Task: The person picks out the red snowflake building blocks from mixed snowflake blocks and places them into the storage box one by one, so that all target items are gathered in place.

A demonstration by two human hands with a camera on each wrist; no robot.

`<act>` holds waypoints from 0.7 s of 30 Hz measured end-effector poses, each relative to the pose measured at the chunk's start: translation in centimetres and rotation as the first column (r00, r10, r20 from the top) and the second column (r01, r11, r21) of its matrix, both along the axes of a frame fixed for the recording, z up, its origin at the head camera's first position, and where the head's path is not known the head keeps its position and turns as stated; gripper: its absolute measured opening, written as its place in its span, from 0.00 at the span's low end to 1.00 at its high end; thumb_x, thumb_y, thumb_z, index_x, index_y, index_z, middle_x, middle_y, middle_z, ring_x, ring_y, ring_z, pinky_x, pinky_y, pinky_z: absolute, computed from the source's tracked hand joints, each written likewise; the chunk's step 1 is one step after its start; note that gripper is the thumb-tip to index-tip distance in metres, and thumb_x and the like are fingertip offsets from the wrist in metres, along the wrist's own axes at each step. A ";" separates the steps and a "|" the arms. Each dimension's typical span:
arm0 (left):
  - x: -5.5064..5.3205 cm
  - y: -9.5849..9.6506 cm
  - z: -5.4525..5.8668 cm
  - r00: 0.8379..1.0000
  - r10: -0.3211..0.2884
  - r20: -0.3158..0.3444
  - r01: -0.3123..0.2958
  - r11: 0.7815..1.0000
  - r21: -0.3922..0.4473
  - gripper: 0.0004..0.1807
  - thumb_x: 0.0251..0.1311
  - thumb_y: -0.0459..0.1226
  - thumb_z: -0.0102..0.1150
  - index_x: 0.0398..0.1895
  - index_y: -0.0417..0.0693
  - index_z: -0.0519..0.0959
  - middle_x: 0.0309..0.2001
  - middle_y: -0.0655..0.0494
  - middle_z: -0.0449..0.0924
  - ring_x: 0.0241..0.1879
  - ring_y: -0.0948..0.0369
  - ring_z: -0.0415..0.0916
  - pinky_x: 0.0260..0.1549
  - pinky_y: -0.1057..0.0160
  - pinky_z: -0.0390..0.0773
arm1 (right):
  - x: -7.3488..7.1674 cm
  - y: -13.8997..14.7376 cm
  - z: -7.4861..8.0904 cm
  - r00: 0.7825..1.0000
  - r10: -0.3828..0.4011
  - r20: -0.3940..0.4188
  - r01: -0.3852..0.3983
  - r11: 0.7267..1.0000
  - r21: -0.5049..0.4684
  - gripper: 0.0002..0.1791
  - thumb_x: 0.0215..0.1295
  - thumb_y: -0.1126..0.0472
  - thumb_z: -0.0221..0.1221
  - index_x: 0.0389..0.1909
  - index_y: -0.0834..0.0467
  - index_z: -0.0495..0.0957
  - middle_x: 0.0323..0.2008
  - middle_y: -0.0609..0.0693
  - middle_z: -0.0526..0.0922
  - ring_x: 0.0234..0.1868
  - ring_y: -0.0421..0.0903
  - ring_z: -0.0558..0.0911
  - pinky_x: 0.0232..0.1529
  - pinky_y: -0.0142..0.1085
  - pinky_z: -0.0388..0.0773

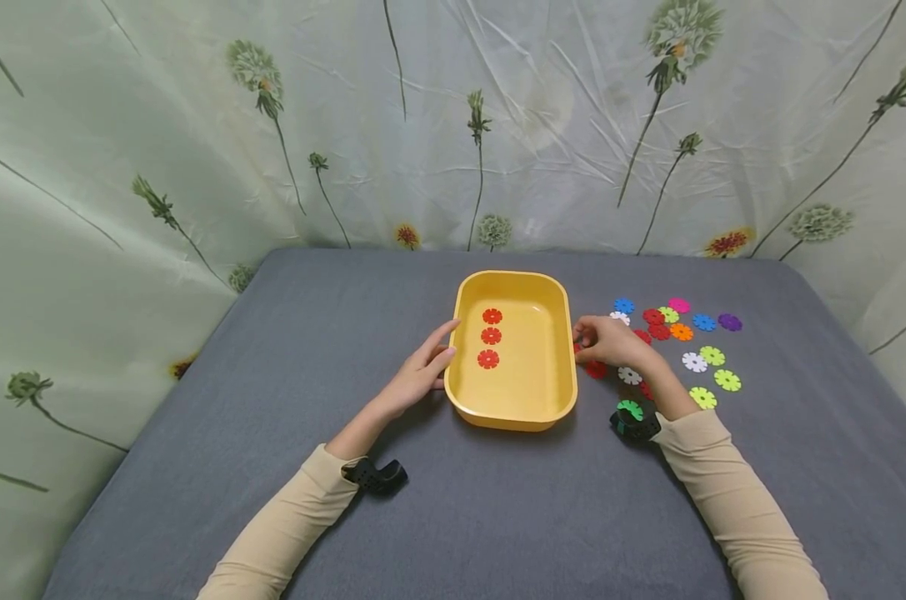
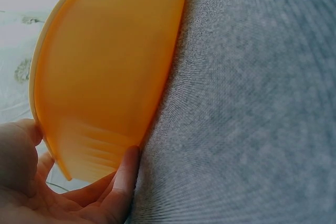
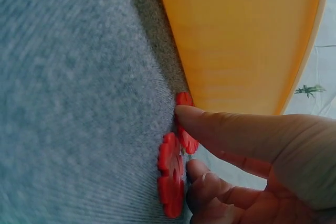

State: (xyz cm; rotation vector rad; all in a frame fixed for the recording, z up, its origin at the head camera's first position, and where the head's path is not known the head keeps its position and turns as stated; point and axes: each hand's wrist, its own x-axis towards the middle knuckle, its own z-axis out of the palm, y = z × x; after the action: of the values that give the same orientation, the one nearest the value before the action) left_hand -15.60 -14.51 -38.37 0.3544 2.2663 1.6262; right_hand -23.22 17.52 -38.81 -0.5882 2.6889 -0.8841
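A yellow plastic basin [image 1: 550,350] sits on the grey table, with red snowflake discs [image 1: 491,336] lined up in a column inside it. My left hand [image 1: 417,373] rests against the basin's left side, its fingertips at the rim. In the left wrist view, the spread fingers touch the outer wall [image 2: 105,77]. Just right of the basin, my right hand [image 1: 610,340] pinches a red snowflake disc [image 3: 185,98] at the table surface. A second red disc [image 3: 170,177] stands out beside it, below the thumb. The index fingertip is partly hidden behind the thumb.
Loose snowflake discs in several colours lie to the right, among them a purple one [image 1: 730,322], an orange one [image 1: 681,332] and a yellow-green one [image 1: 703,397]. A green disc [image 1: 630,409] lies by the right wrist strap [image 1: 636,426]. Behind the table hangs a floral curtain [image 1: 422,167].
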 end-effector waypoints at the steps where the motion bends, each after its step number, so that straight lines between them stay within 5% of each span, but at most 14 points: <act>1: 0.0 0.0 0.0 1.000 0.000 -0.001 0.000 1.000 -0.002 0.29 0.73 0.40 0.38 0.74 0.58 0.47 0.66 0.36 0.62 0.59 0.44 0.71 0.51 0.54 0.79 | 0.0 0.0 0.0 1.000 0.002 -0.006 -0.002 1.000 -0.005 0.15 0.50 0.67 0.66 0.37 0.66 0.73 0.27 0.55 0.75 0.28 0.44 0.71 0.28 0.32 0.69; 21: -0.1 0.1 0.0 1.000 -0.010 -0.006 0.010 1.000 0.009 0.29 0.73 0.39 0.38 0.74 0.57 0.46 0.66 0.35 0.62 0.60 0.44 0.70 0.51 0.53 0.79 | 0.2 -0.3 0.3 0.999 -0.002 -0.047 0.003 1.000 0.021 0.16 0.53 0.67 0.63 0.43 0.64 0.74 0.21 0.54 0.79 0.18 0.40 0.71 0.21 0.31 0.69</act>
State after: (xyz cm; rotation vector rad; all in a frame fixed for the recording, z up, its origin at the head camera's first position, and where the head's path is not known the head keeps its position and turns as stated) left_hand -15.67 -14.46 -38.41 0.3722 2.2590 1.6331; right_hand -22.99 17.26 -38.54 -0.6089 2.7372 -0.8523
